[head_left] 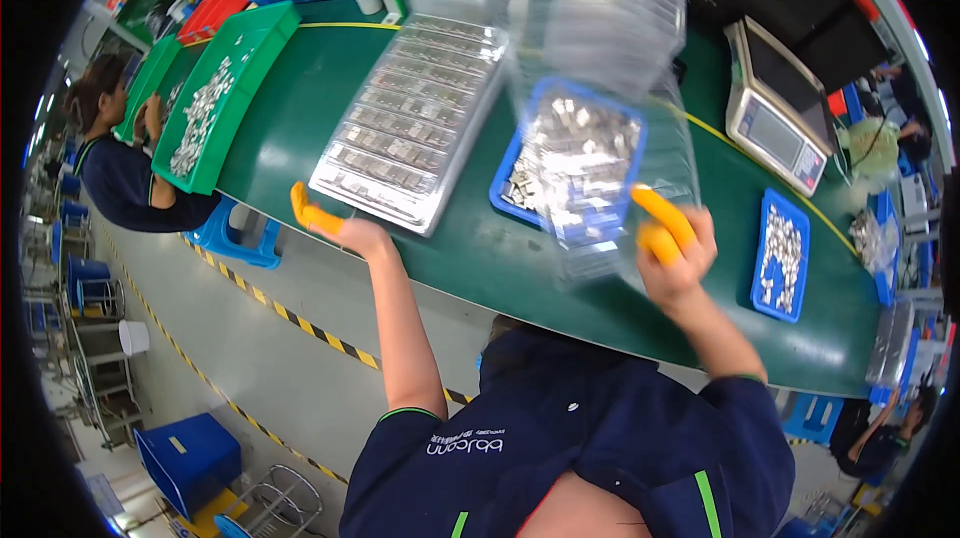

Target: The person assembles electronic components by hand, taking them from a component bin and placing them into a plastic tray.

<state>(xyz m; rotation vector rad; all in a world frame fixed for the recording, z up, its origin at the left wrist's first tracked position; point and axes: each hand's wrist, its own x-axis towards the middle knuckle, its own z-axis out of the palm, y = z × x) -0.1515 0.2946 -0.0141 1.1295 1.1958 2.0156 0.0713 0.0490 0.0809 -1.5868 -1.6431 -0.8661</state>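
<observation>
My right hand, with yellow finger cots on some fingers, grips the near right edge of a clear plastic tray. Motion blurs this tray, and through it shows a blue basket of small pale metal parts. Yellow cots also cover fingers of my left hand, which holds nothing, its fingers apart by the near left corner of a stacked clear tray. Rows of small metallic parts fill that tray's slots. Whether the left fingers touch it, I cannot tell.
More clear trays are piled at the back. A weighing scale and a smaller blue basket of parts stand at right. Leftward lies a green bin of white parts, with a co-worker seated beside it.
</observation>
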